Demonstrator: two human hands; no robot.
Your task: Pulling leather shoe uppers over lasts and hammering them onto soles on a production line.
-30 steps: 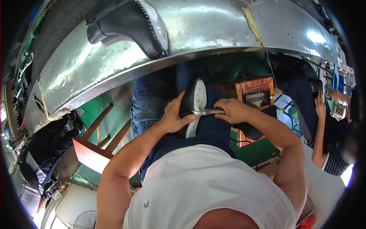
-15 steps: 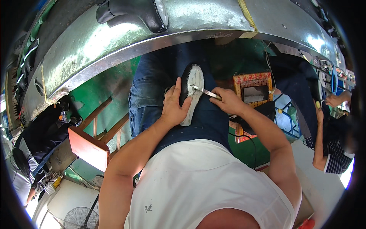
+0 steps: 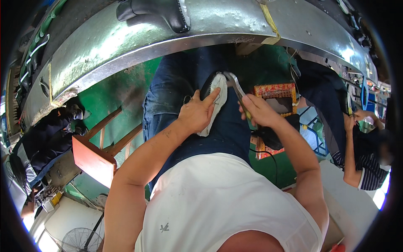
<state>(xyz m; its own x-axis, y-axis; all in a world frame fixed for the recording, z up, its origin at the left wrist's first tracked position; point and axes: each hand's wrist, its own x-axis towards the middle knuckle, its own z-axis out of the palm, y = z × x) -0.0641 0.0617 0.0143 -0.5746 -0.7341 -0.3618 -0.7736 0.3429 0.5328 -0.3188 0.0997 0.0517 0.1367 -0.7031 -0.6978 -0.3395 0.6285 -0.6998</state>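
A black shoe (image 3: 205, 87) lies bottom up on my lap, its white underside (image 3: 219, 104) facing me and its toe pointing away. My left hand (image 3: 197, 110) grips it from the left, one finger stretched across the white underside. In my right hand (image 3: 259, 110) is a pair of pincers (image 3: 236, 84), silver with a curved head and a yellowish grip. Its head is at the right edge of the shoe's toe; whether the jaws pinch the edge, I cannot tell.
Beyond my knees runs a metal-topped bench (image 3: 226, 23) bearing a black boot (image 3: 161, 14). A red-framed woven stool (image 3: 275, 90) with a dark box stands to the right, a wooden stool (image 3: 94, 159) at the left. A co-worker (image 3: 357, 138) sits at the right, another (image 3: 46, 138) at the left.
The pincers have moved from the middle of the white underside up to the toe's right edge, now pointing more steeply. My left hand has shifted so a finger lies over the underside.
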